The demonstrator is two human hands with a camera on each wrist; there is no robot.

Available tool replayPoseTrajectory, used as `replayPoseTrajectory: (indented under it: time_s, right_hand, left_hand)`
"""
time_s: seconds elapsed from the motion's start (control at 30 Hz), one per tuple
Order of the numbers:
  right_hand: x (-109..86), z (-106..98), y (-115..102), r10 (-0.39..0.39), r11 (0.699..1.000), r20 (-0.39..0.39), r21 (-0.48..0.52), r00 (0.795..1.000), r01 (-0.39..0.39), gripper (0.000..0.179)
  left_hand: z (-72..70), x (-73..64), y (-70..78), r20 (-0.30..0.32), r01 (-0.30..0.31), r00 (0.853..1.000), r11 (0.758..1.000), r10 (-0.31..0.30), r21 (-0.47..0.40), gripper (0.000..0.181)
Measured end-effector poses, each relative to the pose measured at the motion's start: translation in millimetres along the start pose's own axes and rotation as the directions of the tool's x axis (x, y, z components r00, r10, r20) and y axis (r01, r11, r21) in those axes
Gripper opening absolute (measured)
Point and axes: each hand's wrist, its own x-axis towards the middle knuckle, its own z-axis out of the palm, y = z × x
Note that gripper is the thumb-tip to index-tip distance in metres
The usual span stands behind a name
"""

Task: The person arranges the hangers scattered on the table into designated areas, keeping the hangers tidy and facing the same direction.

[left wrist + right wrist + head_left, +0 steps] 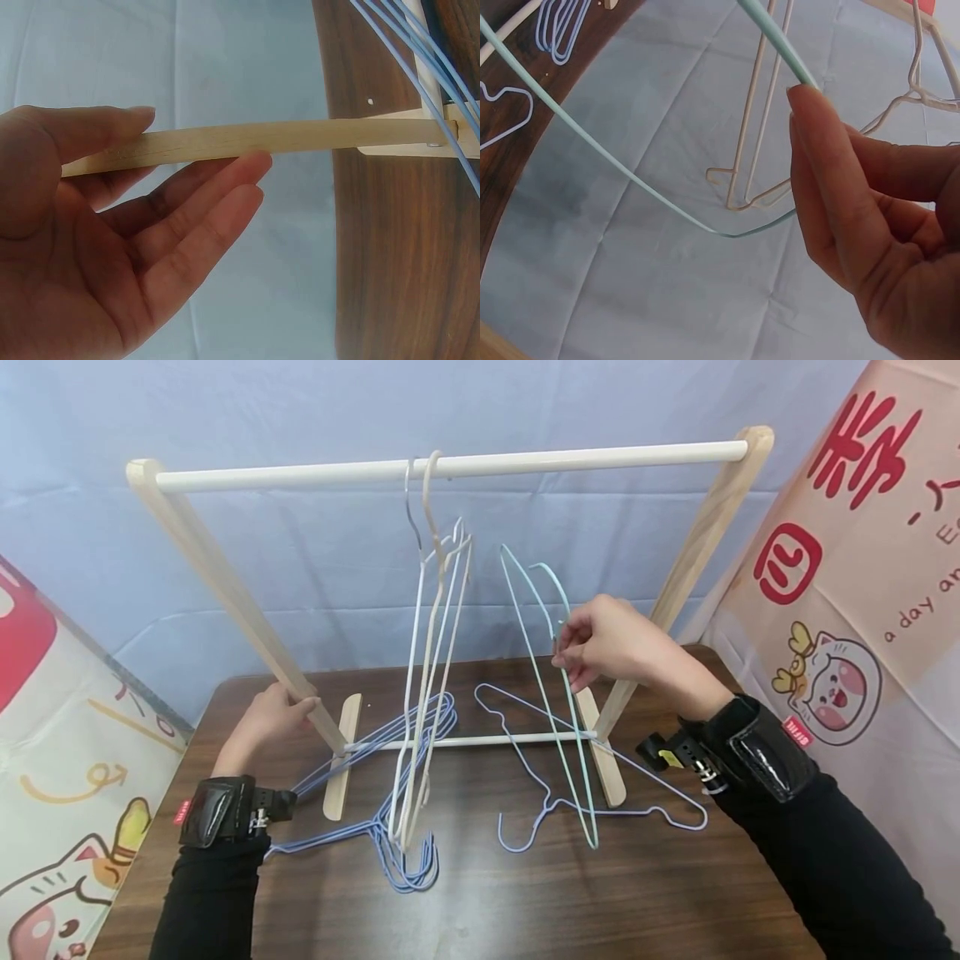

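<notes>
My right hand (611, 639) pinches a mint-green hanger (781, 45) between thumb and fingertips. The hanger stands edge-on in the head view, its hook below the rail and its lower end overlapping the tabletop. My left hand (273, 718) holds the left wooden upright (225, 144) of a clothes rack, thumb on one side and fingers on the other. On the rack's white rail (585, 462) hang a white hanger with a metal hook (411, 510) and a cream hanger (428, 493), side by side near the middle.
Several blue hangers (408, 887) lie bunched on the brown table (480, 910) at the left. A single blue hanger (615, 812) lies at the right, behind the mint one in view. The rack's right upright (708, 535) and low white crossbar (487, 740) stand close by.
</notes>
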Motion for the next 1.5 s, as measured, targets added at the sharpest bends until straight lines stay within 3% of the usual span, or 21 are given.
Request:
replayPoseTrajectory:
  time_s: [0.37, 0.87, 1.5]
  right_hand:
    - [1.5, -2, -13, -0.002, 0.999, -0.025, 0.053, 1.000, 0.003, 0.006]
    - [2.9, -7, -31, -0.001, 0.991, -0.003, 0.131, 1.000, 0.002, 0.006]
    - [3.4, -15, -63, -0.057, 0.989, -0.024, 0.133, 0.998, 0.060, 0.007]
  left_hand:
    - [-0.4, 1.0, -0.4, 0.002, 0.002, 1.000, 1.000, -0.002, -0.008, 0.041]
    - [-0.9, 1.3, 0.5, 0.004, 0.003, 1.000, 1.000, -0.003, -0.002, 0.042]
    - [1.7, -0.7, 0.5, -0.004, 0.008, 1.000, 1.000, -0.008, 0.000, 0.041]
